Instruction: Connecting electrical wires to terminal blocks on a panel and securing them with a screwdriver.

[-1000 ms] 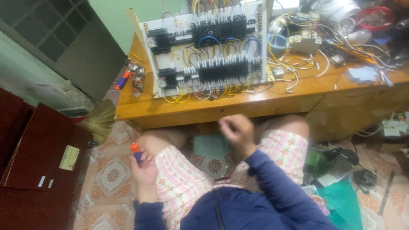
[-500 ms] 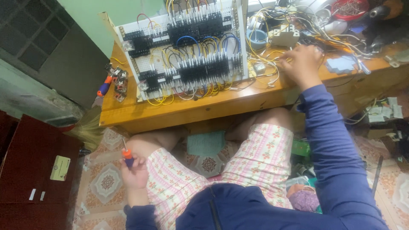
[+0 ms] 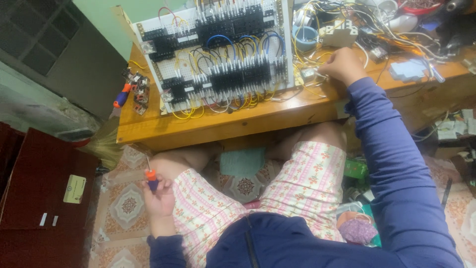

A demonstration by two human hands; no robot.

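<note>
Left hand [image 3: 159, 198] closed around a small screwdriver with an orange-and-blue plastic handle [image 3: 151, 178], thin metal shaft pointing up, parked low beside the left knee and well off the varnished wooden desk [image 3: 208, 124]; probably kept ready there, clear of the wiring. Right hand [image 3: 342, 64] stretched out to the desk's right half, fingers curled down among loose yellow wires [image 3: 310, 82] just off the right edge of the white perforated panel [image 3: 218, 54]; cannot tell whether anything is pinched. Panel propped tilted against the back, so its rows of black terminal blocks face upward, looped with stiff yellow, blue and red leads. Near the desk's left edge, a second screwdriver with a red-and-blue grip [image 3: 122, 95], lying beside small clustered parts. Far right corner cluttered with tangled cable and pale plastic boxes. Glossy wood, matte plastic, soft patterned pink shorts [image 3: 307, 183] below.
</note>
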